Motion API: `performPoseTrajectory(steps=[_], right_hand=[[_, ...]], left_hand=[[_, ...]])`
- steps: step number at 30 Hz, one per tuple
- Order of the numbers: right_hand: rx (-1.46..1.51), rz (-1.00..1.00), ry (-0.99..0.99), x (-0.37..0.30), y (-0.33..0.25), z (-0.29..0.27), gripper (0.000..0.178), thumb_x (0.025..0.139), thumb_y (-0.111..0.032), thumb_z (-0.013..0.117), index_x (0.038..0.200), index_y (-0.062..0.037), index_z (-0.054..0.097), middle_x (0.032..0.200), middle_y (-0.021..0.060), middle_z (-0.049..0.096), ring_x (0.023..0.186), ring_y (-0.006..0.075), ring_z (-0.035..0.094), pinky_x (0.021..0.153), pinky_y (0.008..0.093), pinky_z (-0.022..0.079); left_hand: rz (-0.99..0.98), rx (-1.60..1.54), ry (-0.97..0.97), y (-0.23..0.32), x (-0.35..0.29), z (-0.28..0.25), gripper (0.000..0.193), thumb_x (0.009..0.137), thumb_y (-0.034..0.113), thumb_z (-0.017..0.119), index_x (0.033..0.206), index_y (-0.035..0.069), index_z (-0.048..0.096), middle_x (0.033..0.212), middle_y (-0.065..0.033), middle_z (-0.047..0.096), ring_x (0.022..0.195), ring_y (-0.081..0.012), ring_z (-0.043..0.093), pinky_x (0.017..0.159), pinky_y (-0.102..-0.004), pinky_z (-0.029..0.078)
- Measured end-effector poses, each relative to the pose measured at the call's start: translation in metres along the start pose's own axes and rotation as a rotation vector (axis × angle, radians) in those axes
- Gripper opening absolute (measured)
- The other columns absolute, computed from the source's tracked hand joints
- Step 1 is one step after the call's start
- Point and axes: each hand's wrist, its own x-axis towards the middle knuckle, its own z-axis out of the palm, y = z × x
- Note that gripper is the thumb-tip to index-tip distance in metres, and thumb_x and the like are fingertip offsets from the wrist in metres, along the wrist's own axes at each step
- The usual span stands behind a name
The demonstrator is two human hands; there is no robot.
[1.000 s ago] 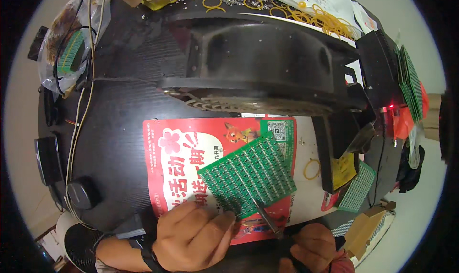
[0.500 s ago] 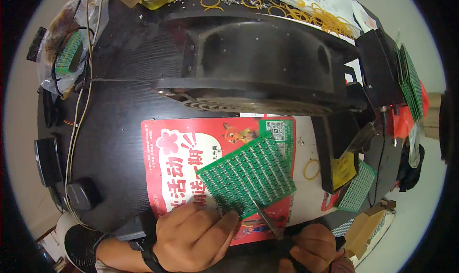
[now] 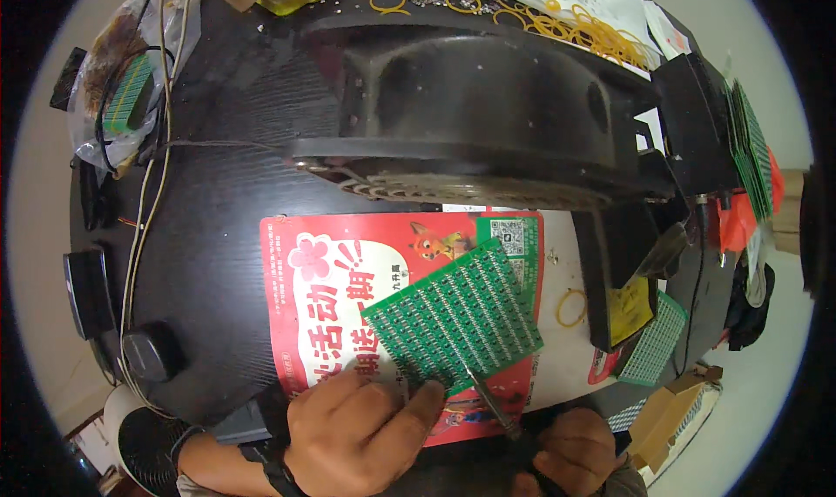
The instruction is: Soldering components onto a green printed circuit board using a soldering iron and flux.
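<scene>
Green board (image 3: 461, 314) | left hand (image 3: 353, 432) at its near edge, likely steadying, pinch unclear | right hand (image 3: 573, 449) grips tool (image 3: 494, 404) angled onto board

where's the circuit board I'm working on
In the head view, slightly right of centre: the green circuit board lies on the red sheet, its lower edge at your left hand.

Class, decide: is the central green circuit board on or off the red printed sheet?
On: the green circuit board lies over the red printed sheet, which shows beyond most of its edges.
</scene>
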Motion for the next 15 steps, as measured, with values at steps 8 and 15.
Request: performPoseTrajectory(steps=[8, 15], right_hand=[[-0.022, -0.014, 0.002, 0.001, -0.001, -0.002, 0.016, 0.072, -0.011, 0.065, 0.074, 0.0036, 0.061, 0.066, 0.0125, 0.055, 0.060, 0.0259, 0.055, 0.050, 0.0356, 0.047], [-0.033, -0.014, 0.008, 0.001, -0.003, -0.002, 0.016, 0.072, -0.012, 0.066, 0.074, 0.0035, 0.061, 0.066, 0.0127, 0.055, 0.061, 0.0264, 0.056, 0.051, 0.0361, 0.047]], left_hand=[[-0.018, -0.160, 0.124, -0.004, -0.001, 0.005, 0.027, 0.062, 0.000, 0.069, 0.089, 0.000, 0.069, 0.070, -0.0094, 0.060, 0.056, -0.0219, 0.058, 0.051, -0.0321, 0.048], [0.016, -0.141, 0.187, -0.004, -0.001, 0.015, 0.027, 0.060, 0.000, 0.069, 0.087, -0.001, 0.068, 0.068, -0.0078, 0.060, 0.058, -0.0228, 0.058, 0.055, -0.0319, 0.050]])
